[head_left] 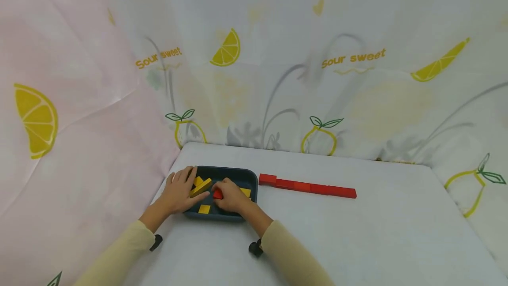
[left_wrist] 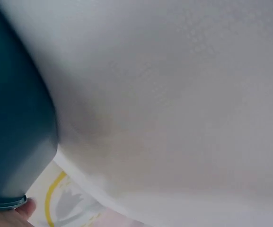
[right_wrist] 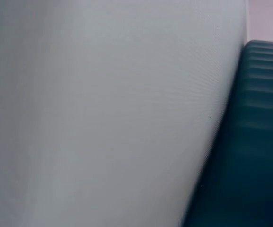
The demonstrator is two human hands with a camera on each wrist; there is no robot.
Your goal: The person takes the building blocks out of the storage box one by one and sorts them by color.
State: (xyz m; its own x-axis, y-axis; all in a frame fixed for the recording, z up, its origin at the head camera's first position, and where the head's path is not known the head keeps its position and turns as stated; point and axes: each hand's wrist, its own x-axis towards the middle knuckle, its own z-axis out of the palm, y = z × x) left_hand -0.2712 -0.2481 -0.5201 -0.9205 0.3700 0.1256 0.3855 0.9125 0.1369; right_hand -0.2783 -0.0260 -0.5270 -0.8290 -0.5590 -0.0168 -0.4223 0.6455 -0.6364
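A dark blue-green tray [head_left: 218, 217] holds several yellow blocks. My left hand [head_left: 178, 193] lies over its left side, fingers spread along the rim and thumb reaching inside. Between that thumb and the fingers a long yellow block [head_left: 201, 187] leans at a slant; whether the hand bears on it is unclear. Inside the tray, my right hand [head_left: 232, 195] pinches a red block [head_left: 218, 193]. A small yellow block [head_left: 204, 209] lies on the tray floor near the front, and another yellow block [head_left: 246, 192] is partly covered by the right hand.
Right of the tray, several red blocks [head_left: 313, 187] form an end-to-end row on the white tabletop [head_left: 357, 242]. The row's leftmost red block [head_left: 267, 179] stands higher than the others. Lemon-print cloth [head_left: 278, 78] hangs behind and at the sides.
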